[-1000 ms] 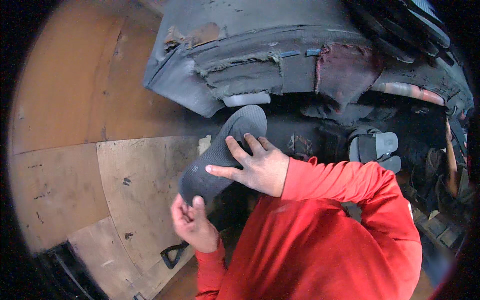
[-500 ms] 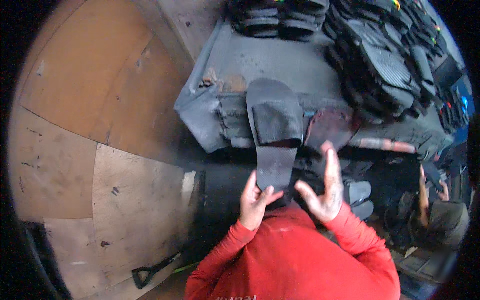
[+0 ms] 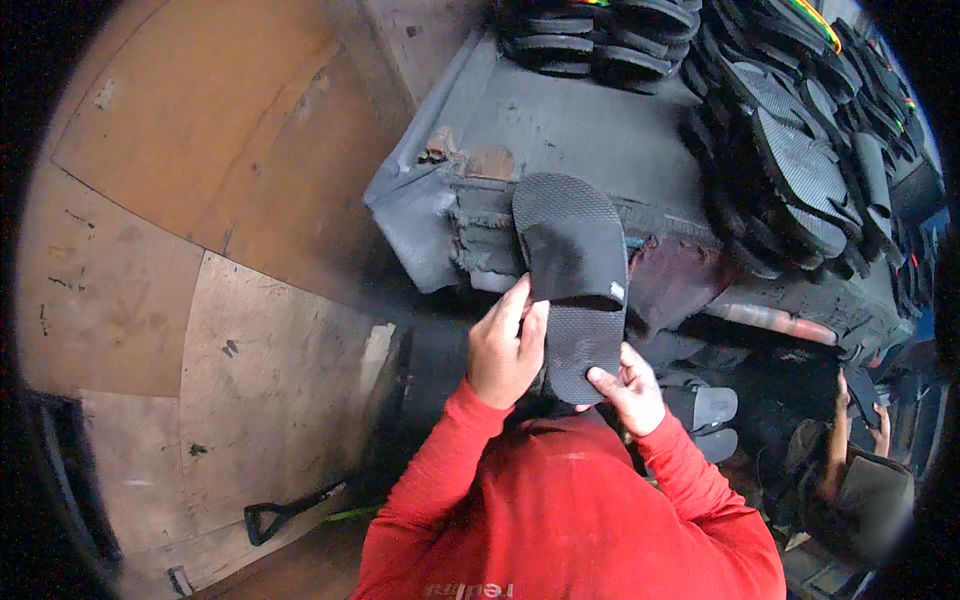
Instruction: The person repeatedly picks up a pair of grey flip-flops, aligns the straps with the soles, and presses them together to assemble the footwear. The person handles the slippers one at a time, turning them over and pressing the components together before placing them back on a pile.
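A black slide sandal (image 3: 585,345) with a textured footbed and a wide strap is held before me, toe pointing away toward the table. My right hand (image 3: 632,392) grips its heel end, thumb on top of the footbed. At the left side of the strap, my left hand (image 3: 508,348) has its fingers closed on the sandal's edge. A small pale mark shows near the strap's right lower corner. The fingers beneath the sole are hidden.
The grey worktable (image 3: 590,125) has a ragged front edge. Piled sandals (image 3: 800,165) cover its right side, and more stacked sandals (image 3: 600,40) stand at the back. Wooden panels (image 3: 270,340) lie left. Another person's hands (image 3: 862,410) hold something dark at far right.
My right hand has come down to take the sandal's heel. My left hand has shifted from the heel up to the strap's left side. The view has shifted slightly.
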`<state>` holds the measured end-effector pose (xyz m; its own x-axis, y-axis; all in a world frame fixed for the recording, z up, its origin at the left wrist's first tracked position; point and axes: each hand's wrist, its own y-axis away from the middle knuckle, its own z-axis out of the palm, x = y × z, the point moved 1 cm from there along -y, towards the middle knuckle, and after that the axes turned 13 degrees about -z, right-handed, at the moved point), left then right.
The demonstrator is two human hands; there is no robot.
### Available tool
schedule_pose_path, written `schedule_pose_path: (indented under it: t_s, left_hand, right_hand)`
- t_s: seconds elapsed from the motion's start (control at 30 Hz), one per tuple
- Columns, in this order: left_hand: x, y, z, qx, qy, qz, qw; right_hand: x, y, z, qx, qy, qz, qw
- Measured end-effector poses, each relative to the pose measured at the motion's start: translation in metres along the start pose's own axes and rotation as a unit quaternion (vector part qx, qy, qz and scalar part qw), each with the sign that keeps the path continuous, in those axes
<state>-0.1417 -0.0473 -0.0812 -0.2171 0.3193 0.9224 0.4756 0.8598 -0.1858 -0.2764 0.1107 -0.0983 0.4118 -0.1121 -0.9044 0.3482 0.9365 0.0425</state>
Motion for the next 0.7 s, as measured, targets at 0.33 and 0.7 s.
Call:
schedule_pose_path:
  t_s: [0.33, 0.7]
  left_hand:
    - [-0.083, 0.047, -0.022, -0.174, 0.512, -0.338, 0.77]
    - [-0.107, 0.053, -0.031, -0.151, 0.251, -0.304, 0.907]
  right_hand:
    - [0.026, 0.067, -0.03, -0.112, 0.163, -0.005, 0.98]
    - [0.078, -0.023, 0.067, -0.093, 0.6, -0.114, 0.786]
